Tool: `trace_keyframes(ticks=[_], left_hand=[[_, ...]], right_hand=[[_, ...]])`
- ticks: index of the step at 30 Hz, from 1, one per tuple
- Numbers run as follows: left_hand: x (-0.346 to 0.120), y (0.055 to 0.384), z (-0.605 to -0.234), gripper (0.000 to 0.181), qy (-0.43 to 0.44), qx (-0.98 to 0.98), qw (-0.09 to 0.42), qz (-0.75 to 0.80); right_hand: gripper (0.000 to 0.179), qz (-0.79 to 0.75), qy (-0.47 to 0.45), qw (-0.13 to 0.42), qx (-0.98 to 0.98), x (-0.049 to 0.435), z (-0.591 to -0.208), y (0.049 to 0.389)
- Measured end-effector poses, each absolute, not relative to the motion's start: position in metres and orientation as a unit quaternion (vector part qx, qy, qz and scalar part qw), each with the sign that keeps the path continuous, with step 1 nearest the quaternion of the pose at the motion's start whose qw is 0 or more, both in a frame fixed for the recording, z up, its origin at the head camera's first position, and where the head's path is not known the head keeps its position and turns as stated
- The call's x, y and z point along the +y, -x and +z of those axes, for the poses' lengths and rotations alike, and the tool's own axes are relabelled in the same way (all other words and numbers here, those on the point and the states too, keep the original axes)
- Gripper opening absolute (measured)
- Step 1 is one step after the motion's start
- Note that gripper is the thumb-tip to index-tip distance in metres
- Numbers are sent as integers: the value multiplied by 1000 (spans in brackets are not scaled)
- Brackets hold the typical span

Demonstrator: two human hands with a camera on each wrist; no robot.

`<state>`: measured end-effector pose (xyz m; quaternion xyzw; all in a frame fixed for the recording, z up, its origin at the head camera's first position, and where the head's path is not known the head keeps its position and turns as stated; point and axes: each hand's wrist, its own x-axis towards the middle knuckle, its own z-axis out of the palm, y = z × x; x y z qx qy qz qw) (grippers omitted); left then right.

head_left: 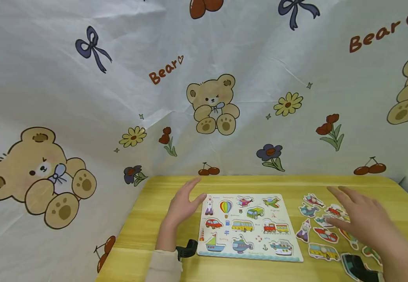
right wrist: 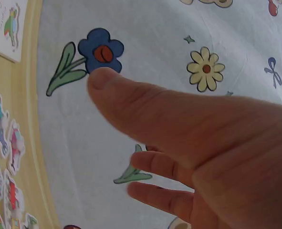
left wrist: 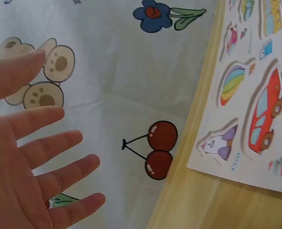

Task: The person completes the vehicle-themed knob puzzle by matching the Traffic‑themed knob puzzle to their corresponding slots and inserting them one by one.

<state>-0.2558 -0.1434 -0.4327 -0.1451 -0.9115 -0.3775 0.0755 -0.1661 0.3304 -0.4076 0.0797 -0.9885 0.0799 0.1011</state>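
A white puzzle board (head_left: 283,214) printed with vehicles lies flat on the table, its recesses showing in the left wrist view. My left hand (head_left: 184,201) hovers by the board's left edge, holding nothing. In the left wrist view that hand (left wrist: 40,157) has its fingers straight and spread. Right of the board lie loose puzzle pieces, among them a yellow bus piece (head_left: 323,252), a rocket piece (head_left: 304,230) and a red vehicle piece (head_left: 326,235). Over these pieces is my right hand (head_left: 366,217), fingers extended, hiding some of them. The right wrist view shows that hand (right wrist: 193,138) with nothing in it.
The yellow wood-grain table (head_left: 147,219) meets a white cloth (head_left: 246,51) printed with bears and flowers behind it and at the left. Black wrist straps show on the left wrist (head_left: 187,249) and right wrist (head_left: 357,268).
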Motion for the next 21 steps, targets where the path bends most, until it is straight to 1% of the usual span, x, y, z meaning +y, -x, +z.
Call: trace_keyframes(ticks=[4, 7, 13, 18, 21], left_hand=[[-147, 268, -454, 54, 129, -877, 60, -459], [-149, 274, -467, 48, 121, -837, 38, -532], [-148, 282, -491, 49, 97, -760, -5, -643], [-149, 287, -507, 51, 81, -721, -6, -689], [-148, 291, -515, 51, 81, -714, -6, -695]], right_hand=[[82, 109, -76, 53, -990, 321, -409, 171], [72, 138, -79, 25, -987, 311, -413, 177], [54, 187, -87, -22, -978, 305, -425, 184], [35, 222, -90, -27, -970, 309, -441, 189], [27, 252, -92, -26, -963, 312, -454, 194]])
